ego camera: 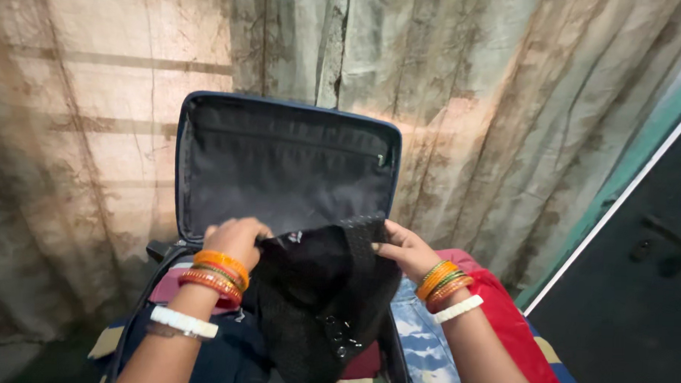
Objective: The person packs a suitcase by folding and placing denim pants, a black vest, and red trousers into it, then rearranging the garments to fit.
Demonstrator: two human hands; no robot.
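A dark blue suitcase stands open in front of me, its lid [281, 167] upright with a grey lining and a zip pocket. Over the open base I hold up a black mesh garment [322, 289]. My left hand [233, 239] grips its upper left edge. My right hand [405, 248] pinches its upper right edge. Both wrists carry orange, green and white bangles. Folded clothes, pink [169, 287] and dark blue [222, 353], lie in the suitcase base under the garment.
A stained, streaky curtain or sheet [509, 129] hangs behind the suitcase. A red cloth [513, 326] and a blue patterned cloth [426, 345] lie to the right of the case. A dark door or panel [639, 285] with a white edge stands at far right.
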